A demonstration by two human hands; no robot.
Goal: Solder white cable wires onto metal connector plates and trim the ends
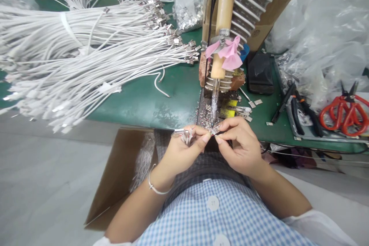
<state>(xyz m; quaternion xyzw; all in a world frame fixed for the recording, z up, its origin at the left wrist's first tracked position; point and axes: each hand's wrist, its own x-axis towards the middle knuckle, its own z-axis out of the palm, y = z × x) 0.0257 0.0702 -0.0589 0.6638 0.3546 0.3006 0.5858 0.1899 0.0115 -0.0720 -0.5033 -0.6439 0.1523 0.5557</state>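
Pinching: left grip (183, 152), white cable ends (188, 137); right grip (242, 149), apparently metal connector (215, 129) | littered green bench (129, 105) | grey floor (49, 188)

Your left hand (184, 150): curled, thumb (200, 145) and forefinger (199, 130) in a pinch. Your right hand (242, 146): fingertips (223, 124) pinched, just beside the left. Your forearms (138, 205): two, angled inward.

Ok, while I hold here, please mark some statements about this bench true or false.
1. The right hand holds a metal plug. True.
2. The left hand is empty. False: the left hand holds small parts.
3. A bracelet is on the left arm. True.
4. The big cable pile lies right of the soldering iron. False: the cable pile lies left of the soldering iron.
5. The cloth by the iron's handle is pink. True.
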